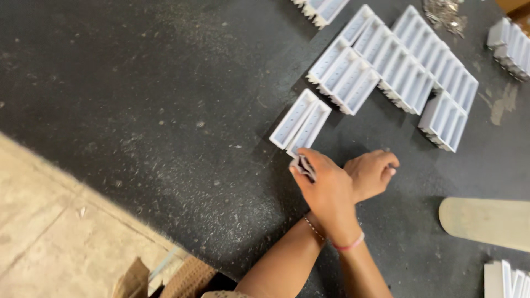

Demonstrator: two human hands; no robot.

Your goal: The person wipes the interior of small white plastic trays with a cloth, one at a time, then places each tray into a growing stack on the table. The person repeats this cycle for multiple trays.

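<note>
My forearms cross. My right hand point(327, 187), with a pink band at the wrist, lies on top and grips a small white channel-shaped piece point(302, 165) at its fingertips. That piece is next to the near end of a pair of long white plastic channel pieces point(301, 122) lying side by side on the dark mat point(165, 110). My left hand point(371, 174), with a thin chain at the wrist, passes under the right arm and rests on the mat as a closed fist; nothing shows in it.
Several rows of the same white channel pieces point(397, 60) lie at the upper right, with more at the far right edge point(510, 44) and top point(323, 8). A heap of small metal parts point(444, 14) sits beyond them. A pale flat board point(488, 221) lies right; cardboard point(165, 276) at the bottom.
</note>
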